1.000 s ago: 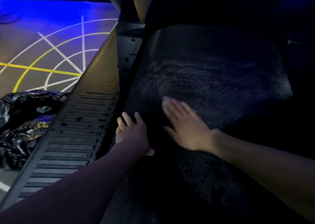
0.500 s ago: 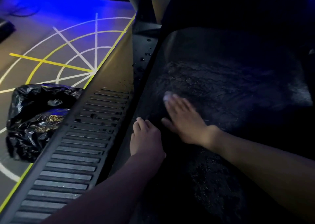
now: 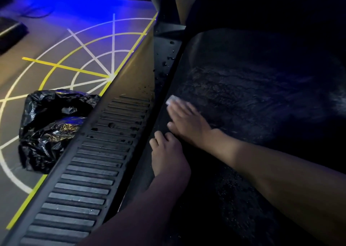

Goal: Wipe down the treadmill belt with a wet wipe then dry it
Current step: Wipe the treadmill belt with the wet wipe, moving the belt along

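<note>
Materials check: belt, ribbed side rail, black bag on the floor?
Belt: likely rubber, dark, matte, fine-grained, with wet streaks showing. Side rail: probably moulded plastic or rubber, dull grey, raised ribs catching light. Bag: thin plastic film, glossy black, crumpled with sharp highlights.

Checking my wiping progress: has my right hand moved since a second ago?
Yes. The right hand, pressing the wipe, has slid left across the belt, closer to the ribbed side rail.
</note>
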Tool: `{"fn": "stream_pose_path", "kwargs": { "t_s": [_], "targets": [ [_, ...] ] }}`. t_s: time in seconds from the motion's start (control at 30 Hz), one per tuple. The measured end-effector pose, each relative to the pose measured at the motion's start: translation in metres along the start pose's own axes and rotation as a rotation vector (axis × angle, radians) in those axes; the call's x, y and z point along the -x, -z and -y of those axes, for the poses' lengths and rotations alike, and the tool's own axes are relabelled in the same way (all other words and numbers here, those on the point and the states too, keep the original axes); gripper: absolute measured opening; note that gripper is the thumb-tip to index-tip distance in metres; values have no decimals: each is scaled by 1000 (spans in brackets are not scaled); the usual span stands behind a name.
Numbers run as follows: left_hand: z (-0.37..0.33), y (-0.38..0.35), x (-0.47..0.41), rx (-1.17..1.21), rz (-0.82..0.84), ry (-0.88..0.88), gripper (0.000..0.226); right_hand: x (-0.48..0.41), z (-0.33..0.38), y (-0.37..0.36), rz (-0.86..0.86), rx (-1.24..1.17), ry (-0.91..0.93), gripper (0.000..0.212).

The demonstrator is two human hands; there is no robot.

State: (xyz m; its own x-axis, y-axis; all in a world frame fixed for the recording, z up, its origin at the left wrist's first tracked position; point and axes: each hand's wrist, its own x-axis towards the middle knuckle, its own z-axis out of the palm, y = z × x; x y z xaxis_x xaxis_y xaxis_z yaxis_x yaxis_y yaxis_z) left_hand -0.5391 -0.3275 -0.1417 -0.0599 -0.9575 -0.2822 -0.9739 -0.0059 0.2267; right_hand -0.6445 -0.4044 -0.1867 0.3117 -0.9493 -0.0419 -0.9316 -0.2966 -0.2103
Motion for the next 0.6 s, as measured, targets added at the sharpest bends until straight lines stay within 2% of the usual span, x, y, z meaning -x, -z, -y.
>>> {"fn": "stream_pose_path", "kwargs": {
  "t_s": [0.1, 0.17, 0.23, 0.3, 0.37, 0.4, 0.47, 0.5, 0.6],
  "targets": [
    [1, 4, 4, 63, -9, 2, 78, 8, 4, -5, 97, 143, 286, 57],
    [1, 5, 6, 101, -29, 12, 77, 6, -5, 2, 99, 46, 153, 60],
    [1, 5, 6, 132, -33, 23, 81, 8, 5, 3, -5, 23, 16, 68],
    [2, 4, 6, 154, -23, 24, 90, 15, 17, -4, 51, 133, 211, 67],
    [3, 4, 6, 195, -19, 38, 92, 29, 10, -2, 236, 191, 337, 71],
    [3, 4, 6, 200, -23, 35, 87, 27, 0, 2, 214, 214, 290, 71],
    [3, 5, 5, 198, -27, 26, 80, 28, -7, 7, 133, 155, 84, 74],
    [2, 4, 5, 181, -28, 13, 77, 31, -2, 7, 145, 133, 65, 78],
    [3, 3, 5, 151, -55, 2, 72, 49, 14, 3, 248, 158, 358, 81]
  ]
}}
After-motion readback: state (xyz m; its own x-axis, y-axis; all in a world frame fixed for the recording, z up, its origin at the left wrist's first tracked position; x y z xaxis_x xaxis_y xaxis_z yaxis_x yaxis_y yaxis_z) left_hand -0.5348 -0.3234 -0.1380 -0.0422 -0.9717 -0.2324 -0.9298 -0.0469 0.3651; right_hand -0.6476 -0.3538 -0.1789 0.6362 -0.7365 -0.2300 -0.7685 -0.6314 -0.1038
